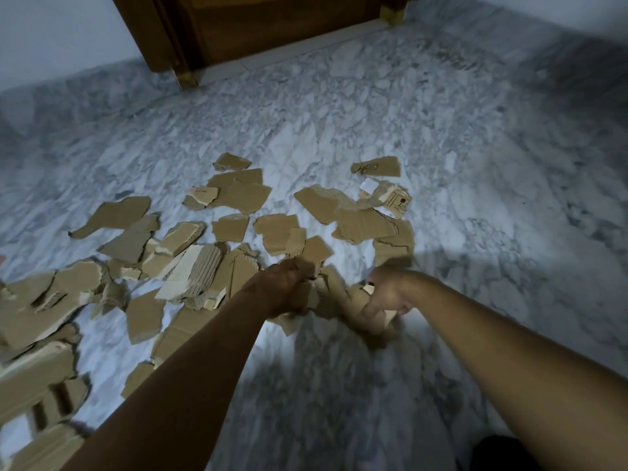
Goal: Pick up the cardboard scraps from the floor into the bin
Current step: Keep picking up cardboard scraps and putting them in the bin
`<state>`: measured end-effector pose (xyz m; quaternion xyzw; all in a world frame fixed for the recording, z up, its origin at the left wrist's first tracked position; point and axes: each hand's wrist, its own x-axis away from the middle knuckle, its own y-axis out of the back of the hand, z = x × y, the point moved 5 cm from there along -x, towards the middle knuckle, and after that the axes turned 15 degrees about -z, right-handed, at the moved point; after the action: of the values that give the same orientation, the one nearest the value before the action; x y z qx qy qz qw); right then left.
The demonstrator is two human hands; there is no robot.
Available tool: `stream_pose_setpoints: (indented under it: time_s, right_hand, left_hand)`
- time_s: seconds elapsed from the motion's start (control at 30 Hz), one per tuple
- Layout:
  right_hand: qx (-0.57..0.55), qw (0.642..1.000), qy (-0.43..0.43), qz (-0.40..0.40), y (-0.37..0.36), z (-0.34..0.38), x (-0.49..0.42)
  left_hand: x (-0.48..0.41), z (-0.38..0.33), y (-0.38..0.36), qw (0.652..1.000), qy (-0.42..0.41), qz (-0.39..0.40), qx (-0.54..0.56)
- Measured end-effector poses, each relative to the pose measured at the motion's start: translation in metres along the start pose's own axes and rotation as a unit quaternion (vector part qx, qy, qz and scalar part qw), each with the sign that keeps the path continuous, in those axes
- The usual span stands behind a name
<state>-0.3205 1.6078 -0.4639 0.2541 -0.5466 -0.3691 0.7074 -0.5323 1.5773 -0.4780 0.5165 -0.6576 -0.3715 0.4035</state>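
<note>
view from the head, looking down at a grey-white marble floor [441, 130] strewn with torn brown cardboard scraps [238, 195]. most lie loose to the left and ahead of the hands, some overlapping. the bin is not in view, so its place cannot be told.

risk, as a judgement: both hands share one loose bundle [334, 300] of uneven pieces held between them. flat scraps slide on each other, so pieces at the edges may slip out and fall back to the floor if the bundle is lifted or carried with a slack hold. the picture is blurred around the hands (a sign of quick motion), and haste would make drops likelier. many scraps remain, so several more loads seem needed.

pose: both bare forearms reach forward and down, meeting near the middle of the frame. the left hand [287, 290] is curled, knuckles up, fingers closed around the bundle's left side. the right hand [387, 295] is also curled, thumb and fingers pinching pieces at the bundle's right side. a dark wooden door [272, 25] stands at the far wall.
</note>
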Motion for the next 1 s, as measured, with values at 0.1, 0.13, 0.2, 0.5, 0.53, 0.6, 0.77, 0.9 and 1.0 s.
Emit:
stream_pose_setpoints:
  time_s: [0.1,0.13,0.2,0.5,0.53,0.6,0.77,0.9,1.0]
  right_hand:
    - [-0.009,0.999,-0.034,0.012,0.019,-0.020,-0.004]
    - [-0.032,0.999,-0.037,-0.005,0.029,-0.025,-0.007]
    - [-0.084,0.994,-0.041,-0.060,0.053,-0.029,-0.012]
    - [0.039,0.998,-0.005,0.045,0.046,-0.026,-0.009]
    - [0.037,0.999,0.013,0.023,0.043,-0.026,-0.010]
    - [0.023,0.999,0.042,-0.008,0.037,-0.026,-0.011]
    - [0.001,0.997,0.068,-0.037,0.031,-0.034,-0.014]
    - [-0.003,0.994,0.103,-0.027,0.028,-0.024,-0.012]
    - [-0.018,0.992,0.119,-0.028,0.025,-0.014,-0.015]
  left_hand:
    - [0.002,0.005,0.000,0.999,-0.008,0.002,-0.054]
    - [0.000,0.002,0.003,0.999,-0.010,-0.005,-0.051]
    - [-0.004,-0.004,0.009,0.997,-0.032,-0.016,-0.063]
    - [-0.013,-0.043,-0.012,0.996,-0.077,0.015,-0.030]
    - [-0.013,-0.045,-0.014,0.997,-0.069,0.032,-0.009]
    - [-0.014,-0.047,-0.011,0.996,-0.035,0.051,0.062]
    - [-0.016,-0.026,0.010,0.960,0.068,0.108,0.250]
    - [-0.026,-0.038,0.025,0.989,0.013,0.034,0.143]
    - [-0.031,-0.051,0.021,0.996,-0.009,-0.002,0.093]
